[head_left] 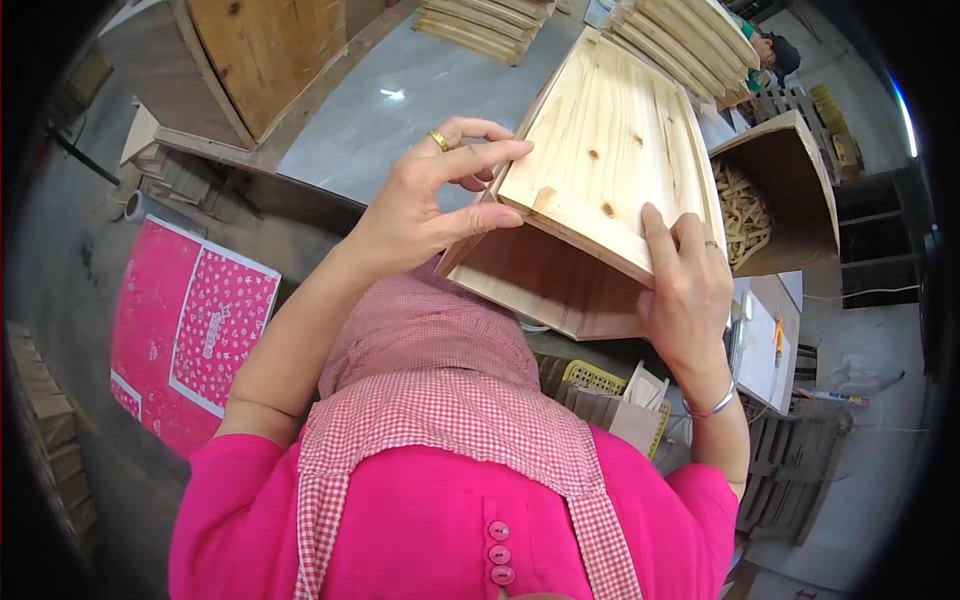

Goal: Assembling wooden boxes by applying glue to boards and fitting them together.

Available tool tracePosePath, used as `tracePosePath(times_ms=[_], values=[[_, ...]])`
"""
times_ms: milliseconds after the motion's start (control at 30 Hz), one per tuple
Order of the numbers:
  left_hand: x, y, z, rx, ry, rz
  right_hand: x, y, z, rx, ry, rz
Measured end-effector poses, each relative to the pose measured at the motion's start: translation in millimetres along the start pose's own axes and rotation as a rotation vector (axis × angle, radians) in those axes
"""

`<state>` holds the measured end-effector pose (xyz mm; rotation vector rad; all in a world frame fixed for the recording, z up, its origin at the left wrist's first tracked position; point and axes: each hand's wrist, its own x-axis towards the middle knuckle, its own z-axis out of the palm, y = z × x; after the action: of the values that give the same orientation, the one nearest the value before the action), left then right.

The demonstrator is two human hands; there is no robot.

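I hold a pale wooden box [610, 140] with low side walls, tilted up in front of me above a grey table [400, 100]. My left hand [435, 195], with a gold ring, grips the box's near left corner, thumb under the edge and fingers on top. My right hand [685, 290], with a ring and a silver bracelet, clasps the near right edge, fingers resting on the board's face. A small wooden peg [543, 197] sticks up near the left corner.
Stacks of similar wooden boxes [690, 40] lie at the back. An open wooden crate [790, 180] with several wood sticks stands to the right. A yellow basket [600, 380] sits below the box. A pink patterned sheet [190, 320] lies on the floor at left.
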<state>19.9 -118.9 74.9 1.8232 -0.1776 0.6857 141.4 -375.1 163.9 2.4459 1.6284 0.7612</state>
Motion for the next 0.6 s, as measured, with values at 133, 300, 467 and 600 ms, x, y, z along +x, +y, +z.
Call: tracePosePath(times_ms=[133, 300, 467, 600], values=[[5.9, 4.4, -0.5, 0.024, -0.046, -0.020, -3.9, -1.0, -0.1, -0.011, 0.005, 0.033], [5.0, -1.7, -2.1, 0.055, 0.004, 0.010, -3.3, -1.2, 14.5, -0.010, 0.086, 0.004], [8.3, -6.3, -3.9, 0.067, -0.059, 0.011, -7.5, -0.2, 26.1, 0.062, 0.178, 0.082], [11.2, -3.6, -5.4, 0.242, -0.106, 0.121, -12.4, 1.0, 25.4, 0.073, 0.198, 0.085]])
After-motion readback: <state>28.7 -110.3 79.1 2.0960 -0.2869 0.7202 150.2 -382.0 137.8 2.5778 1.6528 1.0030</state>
